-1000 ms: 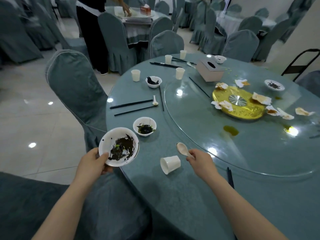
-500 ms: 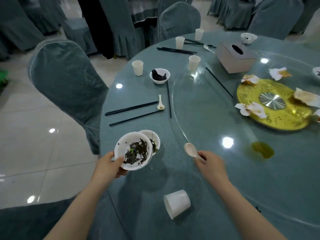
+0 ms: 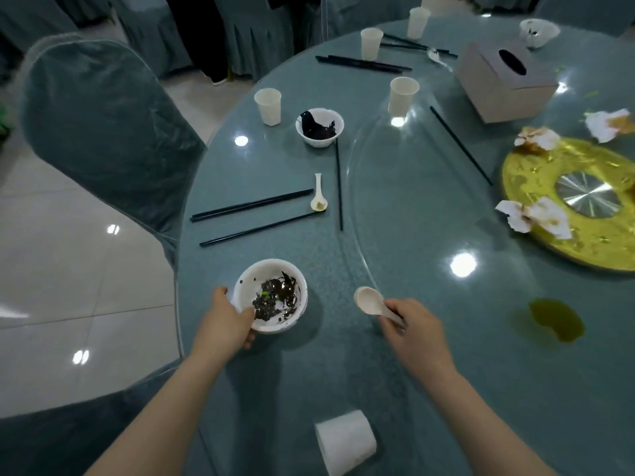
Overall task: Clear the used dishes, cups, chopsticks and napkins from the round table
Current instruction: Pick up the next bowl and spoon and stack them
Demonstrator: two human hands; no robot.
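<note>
Now your left hand (image 3: 228, 319) grips the near rim of a white bowl (image 3: 271, 295) smeared with dark leftovers, thumb over the edge and fingers curled beneath; whether another bowl sits under it cannot be told. Your right hand (image 3: 410, 329) pinches the handle of a white spoon (image 3: 371, 300), its scoop pointing left toward the bowl, just above the tabletop (image 3: 395, 372). Near your forearms a paper cup (image 3: 345, 441) lies on its side. Farther out, black chopsticks (image 3: 254, 204) lie in loose pairs beside a small spoon (image 3: 319, 197), and one lone stick (image 3: 339, 187) runs along the glass turntable's (image 3: 412, 218) edge. Beyond them stands a second bowl (image 3: 319, 127) with dark scraps, flanked by two upright cups (image 3: 268, 106) (image 3: 402, 96). On the turntable sit a tissue box (image 3: 505, 82), a gold plate (image 3: 556, 204) and crumpled, stained napkins (image 3: 536, 218), with a greenish spill (image 3: 556, 319) to the right of your right hand. A covered chair (image 3: 103, 132) stands at the table's left edge.
</note>
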